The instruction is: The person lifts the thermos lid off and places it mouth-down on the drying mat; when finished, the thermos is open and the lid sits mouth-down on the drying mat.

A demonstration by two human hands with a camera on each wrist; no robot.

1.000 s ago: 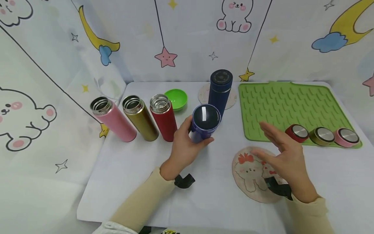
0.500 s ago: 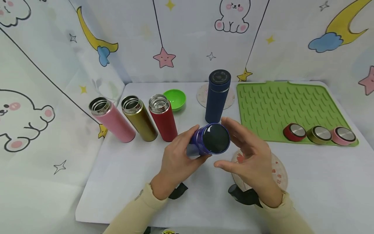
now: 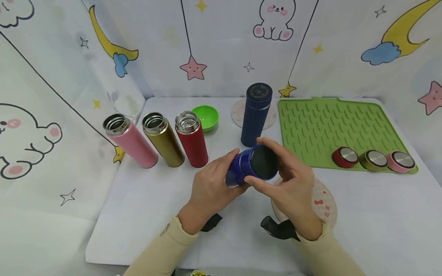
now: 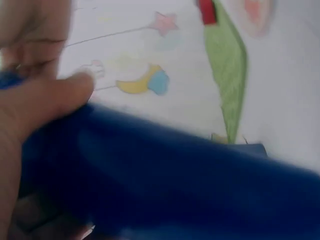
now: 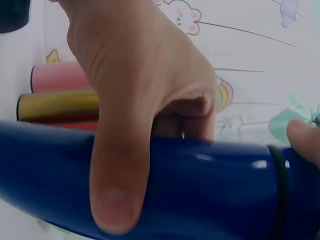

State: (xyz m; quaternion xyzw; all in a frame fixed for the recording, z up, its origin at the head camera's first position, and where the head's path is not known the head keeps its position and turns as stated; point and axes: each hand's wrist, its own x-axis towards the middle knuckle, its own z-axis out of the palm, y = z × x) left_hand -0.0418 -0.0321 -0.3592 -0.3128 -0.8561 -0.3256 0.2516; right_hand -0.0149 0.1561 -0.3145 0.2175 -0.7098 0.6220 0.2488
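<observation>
Bottles point(image 3: 165, 142) in pink, gold and red stand, mouths uncovered, to the left of the fingers, the red nearest them; a green bowl point(image 3: 208, 117) sits just past it. The left hand point(image 3: 211, 186) wraps fingers and thumb round the body of the blue bottle point(image 3: 237, 170), which tilts rightward between both hands. Beyond the fingertips a navy bottle point(image 3: 255, 115) stands upright, a coaster point(image 3: 236, 112) showing behind it. The right hand point(image 3: 293, 189) grasps the blue bottle's lid point(image 3: 264, 163), thumb on the near side, fingers on the far. Below its palm lies a second coaster point(image 3: 326, 203), partly hidden; well right of the fingers, red, gold and pink caps point(image 3: 372, 161) line the near edge of a green mat point(image 3: 338, 126).
</observation>
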